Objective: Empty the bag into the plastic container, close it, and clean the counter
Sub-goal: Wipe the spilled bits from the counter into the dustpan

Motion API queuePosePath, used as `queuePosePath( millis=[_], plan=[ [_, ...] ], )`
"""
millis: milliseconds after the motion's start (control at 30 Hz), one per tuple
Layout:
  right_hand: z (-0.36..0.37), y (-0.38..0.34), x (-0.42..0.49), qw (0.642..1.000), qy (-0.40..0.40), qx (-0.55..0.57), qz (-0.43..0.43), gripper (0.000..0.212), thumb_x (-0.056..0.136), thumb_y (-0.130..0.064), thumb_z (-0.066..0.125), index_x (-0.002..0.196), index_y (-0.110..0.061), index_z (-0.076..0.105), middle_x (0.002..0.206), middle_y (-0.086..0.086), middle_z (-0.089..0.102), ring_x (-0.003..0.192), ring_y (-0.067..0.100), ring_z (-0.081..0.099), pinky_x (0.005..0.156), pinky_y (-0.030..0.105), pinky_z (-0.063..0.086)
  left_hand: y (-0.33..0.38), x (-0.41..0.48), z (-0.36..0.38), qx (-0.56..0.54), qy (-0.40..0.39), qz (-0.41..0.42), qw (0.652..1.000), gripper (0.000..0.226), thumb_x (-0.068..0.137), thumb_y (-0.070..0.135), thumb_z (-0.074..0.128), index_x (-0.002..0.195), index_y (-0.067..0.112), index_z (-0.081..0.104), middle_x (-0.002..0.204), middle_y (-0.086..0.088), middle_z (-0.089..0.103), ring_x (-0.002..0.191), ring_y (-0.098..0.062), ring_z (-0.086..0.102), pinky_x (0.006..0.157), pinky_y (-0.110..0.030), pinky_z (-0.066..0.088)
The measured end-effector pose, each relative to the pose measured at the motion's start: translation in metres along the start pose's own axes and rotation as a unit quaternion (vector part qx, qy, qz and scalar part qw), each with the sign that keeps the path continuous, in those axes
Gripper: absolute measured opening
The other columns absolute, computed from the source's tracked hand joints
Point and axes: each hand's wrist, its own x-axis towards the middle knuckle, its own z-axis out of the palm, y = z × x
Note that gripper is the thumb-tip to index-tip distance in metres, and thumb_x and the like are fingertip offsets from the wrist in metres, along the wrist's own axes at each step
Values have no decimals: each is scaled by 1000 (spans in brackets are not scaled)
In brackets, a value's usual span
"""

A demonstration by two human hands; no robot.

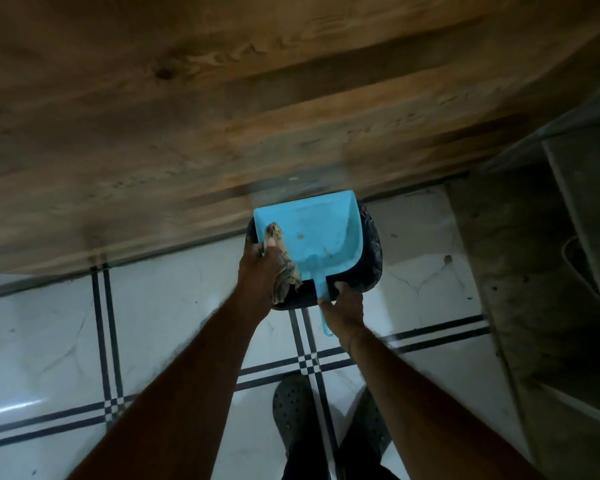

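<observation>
At the edge of the wooden desk [222,109], a blue dustpan [312,233] sits over a dark bin [371,258] held above the tiled floor [49,334]. The left hand [260,271] pinches a dirty rag [284,268] against the bin's left rim. The right hand [343,310] is closed around the dustpan's handle and the bin's near rim. Dark shoes [291,403] show below.

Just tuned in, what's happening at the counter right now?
A person holds a blue dustpan over a dark bin at the wooden counter's edge. The right hand grips the dustpan handle; the left hand holds a dirty rag on the bin's rim. The dustpan looks nearly empty.
</observation>
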Motion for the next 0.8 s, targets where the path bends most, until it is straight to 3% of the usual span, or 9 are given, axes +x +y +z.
queuePosePath(
  millis=[67, 133, 233, 333, 400, 467, 600, 700, 800],
  plan=[
    [-18, -5, -18, 999, 33, 2, 10, 58, 94, -27, 72, 145, -9, 51, 142, 17, 48, 127, 33, 55, 101, 37, 52, 6, -20, -1, -25, -44, -22, 998, 53, 99, 44, 59, 134, 5, 57, 124, -19, 72, 98, -30, 74, 77, -42, 62],
    [-45, -17, -44, 992, 25, 120, -3, 49, 96, -27, 72, 138, -9, 56, 132, 11, 58, 123, 30, 60, 91, 31, 53, 18, -44, 1, -31, -69, -58, 995, 52, 103, 43, 55, 136, 4, 55, 125, -22, 70, 101, -37, 70, 75, -42, 60],
    [-99, -55, -102, 949, -79, 306, -14, 40, 102, -35, 61, 135, -12, 58, 130, 8, 67, 125, 27, 63, 90, 32, 52, 54, -98, 13, -63, -113, -89, 988, 49, 105, 40, 50, 137, 3, 57, 127, -23, 70, 111, -40, 68, 82, -46, 62],
    [-149, -89, -154, 928, -148, 342, -16, 50, 103, -55, 49, 133, -18, 64, 127, 8, 74, 120, 23, 69, 98, 41, 54, 101, -163, 28, -98, -158, -98, 978, 42, 108, 32, 45, 136, 4, 59, 128, -22, 70, 113, -38, 68, 93, -50, 60],
    [-187, -117, -194, 923, -150, 354, 6, 54, 101, -57, 51, 129, -14, 68, 124, 12, 75, 118, 26, 70, 98, 43, 56, 138, -212, 38, -85, -202, -102, 970, 46, 107, 38, 46, 137, 6, 61, 131, -21, 70, 108, -33, 73, 84, -44, 63],
    [-230, -142, -245, 918, -143, 370, 15, 52, 100, -53, 57, 127, -10, 71, 123, 16, 75, 111, 26, 71, 91, 40, 58, 175, -263, 46, -67, -234, -100, 965, 53, 104, 45, 49, 137, 5, 62, 133, -21, 68, 103, -29, 75, 75, -39, 64],
    [-312, -173, -344, 901, -107, 417, -45, 42, 102, -32, 63, 128, -1, 69, 109, 15, 75, 89, 19, 72, 73, 30, 60, 246, -365, 64, -15, -293, -65, 954, 72, 89, 61, 60, 138, 8, 62, 135, -20, 67, 123, -35, 67, 96, -46, 56],
    [-366, -178, -403, 876, -66, 467, -100, 31, 101, -18, 63, 127, 0, 68, 106, 12, 73, 83, 18, 72, 70, 30, 59, 288, -433, 93, 50, -328, -41, 943, 64, 94, 63, 54, 128, 10, 69, 124, -17, 74, 118, -33, 70, 100, -46, 55],
    [-413, -174, -432, 848, -10, 508, -151, 23, 100, -13, 64, 121, -5, 70, 111, 17, 75, 92, 25, 73, 81, 38, 63, 316, -483, 131, 140, -332, 10, 933, 61, 85, 66, 70, 119, 15, 74, 116, -13, 78, 109, -30, 74, 100, -51, 57]
  ],
)
